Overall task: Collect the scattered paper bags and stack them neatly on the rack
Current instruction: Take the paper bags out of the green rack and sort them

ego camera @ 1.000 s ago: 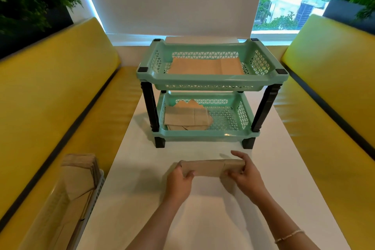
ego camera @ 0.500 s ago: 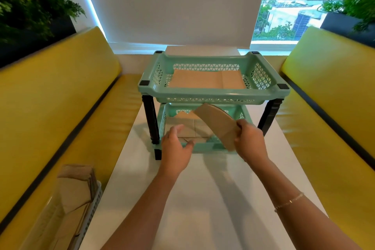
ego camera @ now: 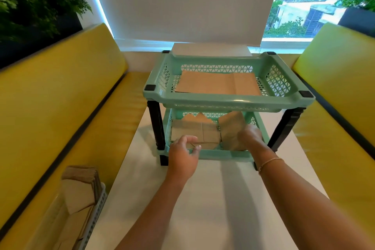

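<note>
While right hand [ego camera: 248, 137] grips one bag [ego camera: 231, 128], two-tier rack [ego camera: 229, 105]

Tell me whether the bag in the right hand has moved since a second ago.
Yes. The bag in the right hand went from the table forward into the rack, on the lower shelf.

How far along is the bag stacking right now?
Done: flat bags lie on the top shelf, and a pile sits on the lower shelf's left. In hand: the right hand pushes a paper bag in beside that pile; the left hand hovers at the rim. Left: more bags in the tray on the bench.
</note>
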Demonstrator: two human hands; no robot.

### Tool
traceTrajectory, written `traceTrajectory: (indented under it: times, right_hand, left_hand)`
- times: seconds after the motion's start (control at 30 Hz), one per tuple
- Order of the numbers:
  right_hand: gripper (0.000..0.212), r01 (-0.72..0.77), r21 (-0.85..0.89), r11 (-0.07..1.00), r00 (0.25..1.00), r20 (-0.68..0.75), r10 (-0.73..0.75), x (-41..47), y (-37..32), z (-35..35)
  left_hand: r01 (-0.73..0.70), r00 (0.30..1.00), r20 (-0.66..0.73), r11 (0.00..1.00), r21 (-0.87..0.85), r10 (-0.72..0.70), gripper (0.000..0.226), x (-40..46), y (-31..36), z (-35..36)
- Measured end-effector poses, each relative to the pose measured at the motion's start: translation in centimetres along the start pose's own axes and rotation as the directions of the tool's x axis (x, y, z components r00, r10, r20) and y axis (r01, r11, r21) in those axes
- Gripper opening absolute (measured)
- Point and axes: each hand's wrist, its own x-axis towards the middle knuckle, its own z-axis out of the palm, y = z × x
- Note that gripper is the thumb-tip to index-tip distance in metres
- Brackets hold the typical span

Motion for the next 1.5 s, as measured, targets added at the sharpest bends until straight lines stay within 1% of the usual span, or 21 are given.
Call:
traceTrajectory:
  times: [0.07,0.17,0.27,0.33,0.43,0.5,0.6,0.67,0.77,0.83,0.9,0.93,1.0,1.03,1.1,1.13,1.2,1.27,1.33,1.4,1.5]
  right_hand:
    - [0.031,0.028,-0.069,0.997,1.0,0.014,-0.027,-0.1,-0.1,0.4]
    - [0.034,-0.066,-0.119,0.991,0.997,-0.053,0.06,0.2,-0.2,1.2]
    - [0.043,-0.08,-0.175,0.981,0.993,-0.098,0.063,0.3,-0.5,1.8]
    - [0.048,-0.072,-0.222,0.972,0.993,-0.102,0.05,0.1,-0.4,2.0]
    - [0.052,-0.032,-0.307,0.951,0.996,-0.084,0.006,0.3,-0.1,2.3]
    - [0.051,0.011,-0.368,0.93,0.995,-0.085,-0.046,0.0,-0.2,2.5]
    - [0.053,0.069,-0.515,0.855,0.983,-0.111,-0.146,-0.5,-0.6,2.7]
    - [0.057,0.104,-0.562,0.821,0.973,-0.114,-0.201,-0.8,-1.0,2.7]
    - [0.057,0.165,-0.527,0.834,0.964,-0.092,-0.249,-1.2,-1.9,2.4]
    - [0.051,0.209,-0.497,0.842,0.962,-0.051,-0.269,-1.3,-2.5,2.1]
    - [0.043,0.239,-0.445,0.863,0.96,-0.022,-0.278,-1.3,-3.0,1.6]
    - [0.042,0.245,-0.421,0.873,0.961,-0.015,-0.277,-1.2,-3.1,1.4]
    - [0.045,0.256,-0.381,0.888,0.961,-0.001,-0.277,-1.0,-3.0,0.9]
    - [0.048,0.257,-0.365,0.895,0.962,0.007,-0.274,-1.0,-2.9,0.6]
    - [0.05,0.253,-0.343,0.905,0.965,0.017,-0.263,-0.9,-2.5,0.0]
    - [0.048,0.255,-0.336,0.907,0.965,0.021,-0.263,-0.8,-2.3,-0.2]
    - [0.04,0.256,-0.317,0.913,0.965,0.024,-0.262,-0.7,-1.9,-0.6]
    - [0.037,0.254,-0.29,0.923,0.966,0.027,-0.258,-0.7,-1.6,-0.8]
    - [0.037,0.265,-0.271,0.925,0.964,0.04,-0.265,-0.9,-1.6,-0.8]
    - [0.034,0.286,-0.257,0.923,0.958,0.061,-0.28,-1.1,-1.8,-0.7]
    - [0.031,0.308,-0.244,0.92,0.951,0.08,-0.297,-1.5,-2.2,-0.3]
  left_hand:
    - [0.001,1.0,0.0,1.0,0.001,-0.001,0.018,0.1,-0.1,0.1]
    - [0.002,1.0,0.018,1.0,-0.001,-0.002,0.017,0.1,-0.3,0.4]
    - [-0.001,1.0,0.029,1.0,0.01,0.001,0.017,0.2,-0.5,0.7]
    - [-0.01,1.0,0.029,1.0,0.013,0.01,0.017,0.3,-0.5,0.8]
    - [-0.016,1.0,0.027,0.999,0.028,0.015,0.018,0.4,-0.5,0.8]
    - [-0.02,0.999,0.03,0.999,0.041,0.019,0.018,0.5,-0.6,0.9]
    - [-0.012,0.999,0.054,0.997,0.074,0.008,0.018,1.1,-0.4,1.0]
    - [-0.012,0.997,0.079,0.99,0.143,0.0,0.021,2.0,0.1,1.2]
    - [-0.06,0.99,0.139,0.958,0.281,0.021,0.025,4.3,1.0,1.8]
    - [-0.101,0.977,0.214,0.918,0.384,0.018,0.028,6.1,1.6,2.7]
    - [-0.125,0.952,0.303,0.859,0.496,-0.036,0.038,7.7,1.9,3.6]
    - [-0.138,0.932,0.353,0.824,0.549,-0.079,0.046,8.3,1.9,4.0]
    - [-0.171,0.892,0.429,0.772,0.612,-0.143,0.06,9.3,1.6,4.6]
    - [-0.188,0.878,0.451,0.751,0.633,-0.161,0.062,9.7,1.3,4.6]
    - [-0.221,0.865,0.472,0.716,0.662,-0.17,0.056,10.3,0.9,4.6]
    - [-0.245,0.863,0.479,0.696,0.675,-0.161,0.049,10.5,0.9,4.5]
    - [-0.34,0.844,0.523,0.629,0.699,-0.124,0.034,10.6,1.1,4.3]
    - [-0.462,0.807,0.587,0.55,0.695,-0.064,0.03,10.5,1.5,4.1]
    - [-0.528,0.786,0.618,0.502,0.685,-0.017,0.03,10.4,1.6,3.9]
    - [-0.528,0.791,0.612,0.515,0.676,0.008,0.041,10.6,1.6,4.0]
    - [-0.433,0.823,0.568,0.61,0.664,-0.034,0.06,11.4,1.2,4.6]
